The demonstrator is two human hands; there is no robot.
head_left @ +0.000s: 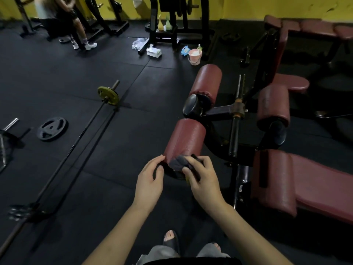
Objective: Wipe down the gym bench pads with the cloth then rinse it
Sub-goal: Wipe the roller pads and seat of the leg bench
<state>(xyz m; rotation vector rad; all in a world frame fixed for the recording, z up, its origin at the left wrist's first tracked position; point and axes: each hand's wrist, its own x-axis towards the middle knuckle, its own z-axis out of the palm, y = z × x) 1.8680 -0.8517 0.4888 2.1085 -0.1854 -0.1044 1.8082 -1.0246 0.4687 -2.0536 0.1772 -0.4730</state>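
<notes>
A dark grey cloth (179, 163) is pressed against the near end of a maroon roller pad (186, 139) on the bench frame. My right hand (202, 177) grips the cloth with curled fingers. My left hand (150, 181) rests on the left rim of that roller's end, fingers loosely bent. Another roller pad (207, 81) sits farther back, a third (274, 105) to the right. The long maroon bench pad (305, 185) lies at the right.
A pink bucket (194, 56) with white contents stands on the black rubber floor beside boxes and bottles. A barbell (91, 123) with a yellow plate and a loose black plate (52, 128) lie to the left. A person sits at the back left.
</notes>
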